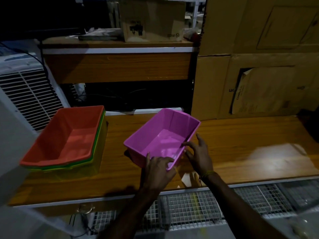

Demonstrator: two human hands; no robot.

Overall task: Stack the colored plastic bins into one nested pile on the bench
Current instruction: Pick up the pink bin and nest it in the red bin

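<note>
While hands grip pink bin (160,135), carton (152,19) reads "pico".

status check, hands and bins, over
Left hand gripping pink bin near rim; right hand open beside it. Nested pile waits left. Path clear.

There is a single view, from a wide-angle camera worn on the person's head. It looks forward and steeply down across the wooden bench top (241,149), close enough that both forearms enter from the bottom edge and the hands sit in the lower middle of the frame. The bench's near white edge crosses the lower part of the picture, with wire mesh below it (straight lines bow toward the corners, as wide lenses do). Farther off, the view faces a wooden shelf unit (117,66) and stacked brown cardboard boxes (259,57) at the back.
</note>
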